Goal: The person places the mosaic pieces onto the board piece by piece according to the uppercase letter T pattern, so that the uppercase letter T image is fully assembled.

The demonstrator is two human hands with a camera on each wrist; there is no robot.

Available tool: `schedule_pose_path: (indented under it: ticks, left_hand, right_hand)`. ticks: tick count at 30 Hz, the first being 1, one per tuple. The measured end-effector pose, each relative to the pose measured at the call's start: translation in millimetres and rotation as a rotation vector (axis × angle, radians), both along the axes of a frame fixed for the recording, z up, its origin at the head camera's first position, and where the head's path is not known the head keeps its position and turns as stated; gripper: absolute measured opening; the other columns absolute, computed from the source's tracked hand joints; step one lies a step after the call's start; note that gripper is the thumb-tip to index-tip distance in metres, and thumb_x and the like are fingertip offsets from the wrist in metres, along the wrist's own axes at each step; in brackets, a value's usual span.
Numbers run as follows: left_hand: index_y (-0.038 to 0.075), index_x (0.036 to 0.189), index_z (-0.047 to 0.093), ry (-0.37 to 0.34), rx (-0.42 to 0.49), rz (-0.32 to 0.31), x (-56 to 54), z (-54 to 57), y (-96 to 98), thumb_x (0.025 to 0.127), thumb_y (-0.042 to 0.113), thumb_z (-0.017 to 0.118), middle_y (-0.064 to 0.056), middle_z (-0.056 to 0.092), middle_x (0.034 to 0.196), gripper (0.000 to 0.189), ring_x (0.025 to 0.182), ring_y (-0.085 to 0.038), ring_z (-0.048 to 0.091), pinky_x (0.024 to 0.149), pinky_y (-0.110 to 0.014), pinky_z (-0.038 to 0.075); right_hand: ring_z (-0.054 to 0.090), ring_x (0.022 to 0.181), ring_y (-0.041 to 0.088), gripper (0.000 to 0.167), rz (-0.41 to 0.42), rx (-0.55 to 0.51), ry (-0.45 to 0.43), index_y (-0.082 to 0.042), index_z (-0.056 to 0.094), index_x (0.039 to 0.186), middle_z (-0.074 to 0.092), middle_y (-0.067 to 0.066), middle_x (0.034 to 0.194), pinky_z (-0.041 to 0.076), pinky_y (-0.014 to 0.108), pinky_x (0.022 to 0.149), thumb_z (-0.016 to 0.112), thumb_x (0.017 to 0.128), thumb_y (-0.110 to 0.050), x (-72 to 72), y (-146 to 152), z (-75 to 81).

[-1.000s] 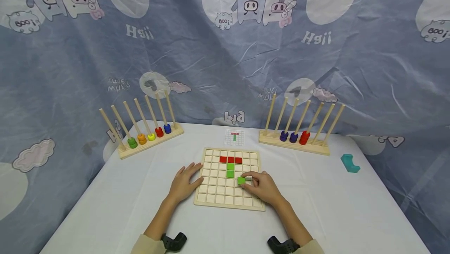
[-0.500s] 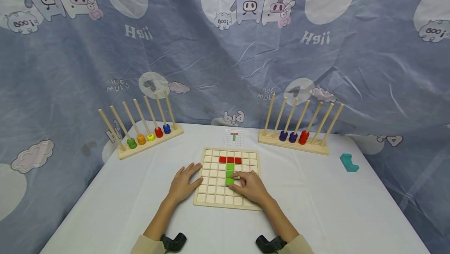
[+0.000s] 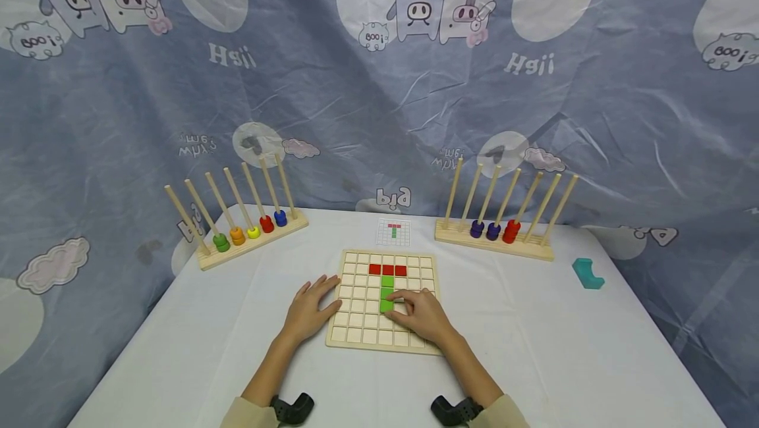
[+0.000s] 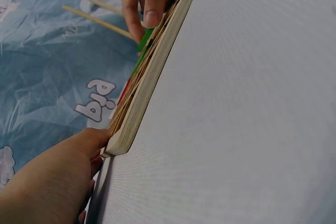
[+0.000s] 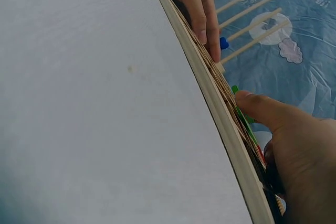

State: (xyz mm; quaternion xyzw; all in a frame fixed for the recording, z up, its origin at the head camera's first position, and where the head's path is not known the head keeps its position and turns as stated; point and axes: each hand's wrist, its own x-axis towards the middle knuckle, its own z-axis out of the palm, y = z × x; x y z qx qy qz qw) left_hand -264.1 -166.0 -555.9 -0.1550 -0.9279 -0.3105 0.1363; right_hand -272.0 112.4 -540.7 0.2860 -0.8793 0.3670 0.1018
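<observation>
A square wooden grid board (image 3: pixel 354 335) lies on the white table. Three red square tiles (image 3: pixel 388 270) form a row in it, with a column of green square tiles (image 3: pixel 387 281) below the middle one. My right hand (image 3: pixel 423 316) pinches the lowest green tile (image 3: pixel 387 306) between thumb and index finger, at the bottom of that column. Seen from the left wrist, this green tile (image 4: pixel 145 40) looks tilted over the grid. Relaxed fingers of my left hand (image 3: pixel 309 309) rest against the board's left edge; the left wrist view has its thumb at the board's corner.
Behind the board lies a small printed card (image 3: pixel 393 233) with a red and green T pattern. Wooden peg racks with coloured beads stand at back left (image 3: pixel 255 238) and back right (image 3: pixel 495 247). A teal curved block (image 3: pixel 588 274) sits at the right edge.
My right hand has carried the green tile leftward from the right of the column to its lower end, then stayed there. The left hand has kept its place.
</observation>
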Motion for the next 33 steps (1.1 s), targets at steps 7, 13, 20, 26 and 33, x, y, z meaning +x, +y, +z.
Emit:
schedule_pose_path:
  ticks: [7, 13, 20, 26, 33]
  left_hand:
    - [0.011, 0.131, 0.053, 0.0, 0.002, -0.004, -1.5, 1.0, 0.4, 0.087, 0.034, 0.062, -0.003, 0.052, 0.133, 0.051, 0.129, -0.025, 0.038, 0.109, -0.045, 0.02]
    - [0.012, 0.132, 0.052, -0.011, 0.001, -0.001, -1.7, 0.2, 0.6, 0.087, 0.034, 0.062, -0.003, 0.051, 0.133, 0.051, 0.129, -0.024, 0.038, 0.109, -0.045, 0.019]
    - [0.012, 0.131, 0.053, -0.005, 0.005, -0.005, -2.1, 1.1, 0.7, 0.087, 0.034, 0.062, -0.003, 0.052, 0.133, 0.051, 0.129, -0.024, 0.038, 0.109, -0.045, 0.02]
    - [0.012, 0.131, 0.053, -0.005, 0.009, -0.008, -3.2, 1.4, 1.4, 0.087, 0.034, 0.062, -0.003, 0.052, 0.133, 0.051, 0.129, -0.025, 0.039, 0.109, -0.045, 0.02]
    - [0.012, 0.131, 0.053, -0.028, 0.038, -0.002, -1.8, -1.9, 1.3, 0.087, 0.034, 0.063, -0.004, 0.052, 0.132, 0.05, 0.127, -0.024, 0.041, 0.109, -0.045, 0.021]
  right_hand:
    - [0.028, 0.039, -0.001, 0.026, -0.012, 0.024, 0.017, -0.023, 0.07, 0.098, 0.032, -0.018, 0.043, 0.029, 0.063, 0.097, 0.075, 0.076, -0.036, -0.4, -0.3, 0.0]
    - [0.027, 0.04, -0.001, 0.027, -0.015, 0.03, 0.021, -0.023, 0.07, 0.098, 0.032, -0.019, 0.043, 0.032, 0.061, 0.097, 0.075, 0.076, -0.036, -1.0, -0.3, -1.4]
    - [0.029, 0.04, 0.0, 0.026, -0.02, 0.025, 0.019, -0.023, 0.07, 0.098, 0.033, -0.017, 0.043, 0.028, 0.063, 0.098, 0.075, 0.076, -0.035, -0.9, -0.3, -1.5]
    - [0.029, 0.04, 0.0, 0.025, -0.019, 0.018, 0.013, -0.023, 0.07, 0.098, 0.034, -0.016, 0.043, 0.031, 0.061, 0.097, 0.075, 0.076, -0.034, -0.9, 0.7, 0.2]
    - [0.029, 0.04, 0.0, 0.026, -0.015, 0.007, 0.015, -0.022, 0.071, 0.099, 0.035, -0.018, 0.044, 0.042, 0.041, 0.073, 0.075, 0.077, -0.035, 1.1, 5.1, -2.0]
